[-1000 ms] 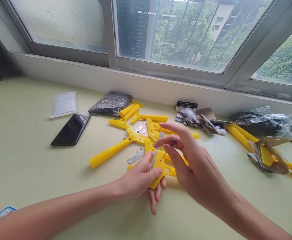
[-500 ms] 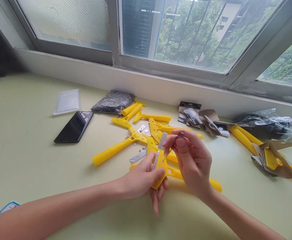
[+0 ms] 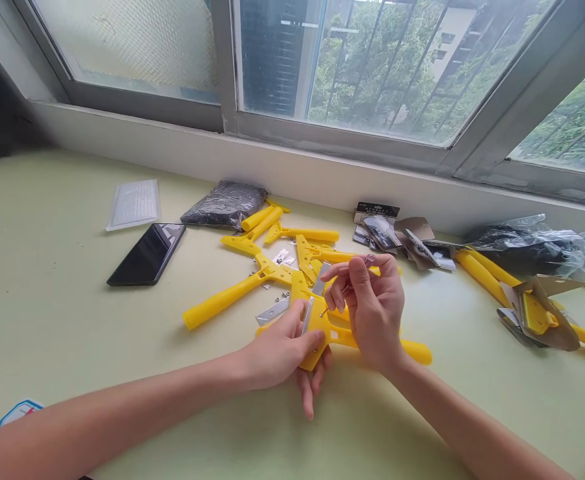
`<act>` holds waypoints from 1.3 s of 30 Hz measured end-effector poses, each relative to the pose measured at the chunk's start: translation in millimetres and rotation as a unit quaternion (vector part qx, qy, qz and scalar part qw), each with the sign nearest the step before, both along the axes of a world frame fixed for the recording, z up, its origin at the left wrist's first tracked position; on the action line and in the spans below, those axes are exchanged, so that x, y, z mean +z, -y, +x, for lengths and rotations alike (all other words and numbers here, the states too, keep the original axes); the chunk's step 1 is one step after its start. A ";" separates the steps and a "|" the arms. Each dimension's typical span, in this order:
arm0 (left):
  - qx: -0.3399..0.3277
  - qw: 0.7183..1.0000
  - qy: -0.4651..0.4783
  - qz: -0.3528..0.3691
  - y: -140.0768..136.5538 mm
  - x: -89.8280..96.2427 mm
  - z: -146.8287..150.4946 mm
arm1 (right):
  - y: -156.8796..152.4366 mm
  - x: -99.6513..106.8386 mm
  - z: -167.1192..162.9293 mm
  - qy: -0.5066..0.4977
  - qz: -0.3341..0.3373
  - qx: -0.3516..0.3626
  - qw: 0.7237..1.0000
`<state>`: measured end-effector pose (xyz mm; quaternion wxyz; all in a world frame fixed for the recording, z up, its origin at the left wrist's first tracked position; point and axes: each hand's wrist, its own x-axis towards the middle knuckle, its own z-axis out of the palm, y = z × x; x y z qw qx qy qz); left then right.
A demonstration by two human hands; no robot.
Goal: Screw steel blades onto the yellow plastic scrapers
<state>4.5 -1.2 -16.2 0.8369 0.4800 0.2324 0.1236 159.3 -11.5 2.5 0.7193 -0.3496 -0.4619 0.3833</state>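
Note:
My left hand is closed around the head of a yellow plastic scraper, thumb on top and fingers underneath. A metal blade lies along the head's far left edge. The scraper's handle runs to the right beneath my right hand. That hand is closed on a small screwdriver with a dark, see-through handle, mostly hidden by the fingers. Its thin shaft slants down to a screw on the scraper head. Just beyond lie more yellow scrapers, a loose blade and small nuts.
A black phone and a clear plastic sheet lie at left. Behind the scrapers is a dark wrapped packet. Card packaging and a packaged yellow scraper lie at right, below the window.
My right hand has turned around the screwdriver, its fingers now curled lower along it. The scraper has shifted slightly left and up in view, still in my left hand.

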 end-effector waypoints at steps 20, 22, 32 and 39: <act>0.003 1.000 -0.007 0.013 1.5 3.1 -1.2 | 5.3 -3.1 0.1 0.049 0.006 -0.009 0.999; 0.002 1.000 -0.006 0.012 1.5 4.3 -1.2 | 5.8 -3.1 0.6 0.032 -0.005 -0.007 0.999; 0.006 1.000 -0.004 0.006 1.2 3.3 -0.7 | 0.5 -2.9 1.9 0.022 -0.033 -0.010 0.999; 0.012 1.000 -0.001 -0.004 1.7 1.6 -1.0 | 1.9 -3.5 1.4 0.023 0.000 -0.040 0.999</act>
